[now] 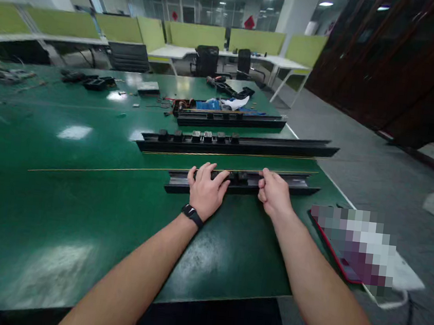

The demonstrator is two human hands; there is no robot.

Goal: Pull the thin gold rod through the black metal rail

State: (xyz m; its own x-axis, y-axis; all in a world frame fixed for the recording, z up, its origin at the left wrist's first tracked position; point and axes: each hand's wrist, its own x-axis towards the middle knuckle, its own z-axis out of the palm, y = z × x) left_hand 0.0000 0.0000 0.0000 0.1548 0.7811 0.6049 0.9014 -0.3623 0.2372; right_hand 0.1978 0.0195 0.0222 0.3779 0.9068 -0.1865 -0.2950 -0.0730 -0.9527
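A short black channel rail (245, 189) lies across the near part of the table, with small black blocks (242, 176) seated in its groove. My left hand (206, 191), wearing a dark wristband, bends over the rail's left half with fingers spread, gripping the rail; the fingers hide part of the groove. Along the rail's far side runs a long thin brass-coloured rod (95, 170), reaching well past the rail's left end. My right hand (275, 190) is closed in a pinch over the rail's right half, fingertips at the rod.
Beyond lies a longer black rail (265, 147) carrying several blocks, with thin rods before it. Another rail (240, 121) sits farther back near a blue bundle (209, 104). A red-edged device (332, 242), partly pixelated, rests at the green table's (79, 220) right edge.
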